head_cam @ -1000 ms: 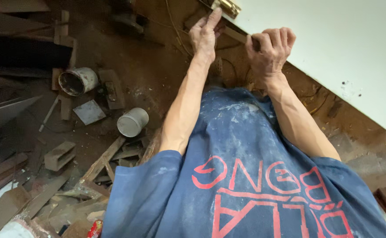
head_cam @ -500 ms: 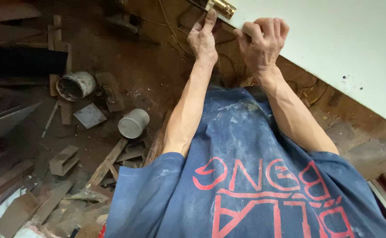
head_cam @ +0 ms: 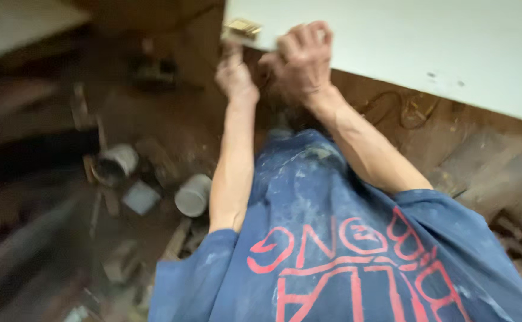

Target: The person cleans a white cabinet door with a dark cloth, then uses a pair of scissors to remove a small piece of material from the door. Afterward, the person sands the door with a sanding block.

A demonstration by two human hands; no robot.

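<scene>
- Both arms are stretched up to the corner of a big white panel (head_cam: 404, 53), with a small brass hinge (head_cam: 242, 28) sitting right at that corner.
- Left hand (head_cam: 235, 74) is just under the hinge, fingers reaching up at it. It's blurry, so I can't tell if it's pinching anything or just touching.
- Right hand (head_cam: 301, 59) is curled into a fist against the panel's lower edge, just beside the hinge. Looks like it's gripping something, but what's inside the fist is hidden.
- The person wears a dusty blue T-shirt (head_cam: 332, 238) with red lettering.
- Down on the dirty floor to the left: two paint cans (head_cam: 193, 195), one lying further back, plus wood scraps (head_cam: 176, 238) scattered around.
</scene>
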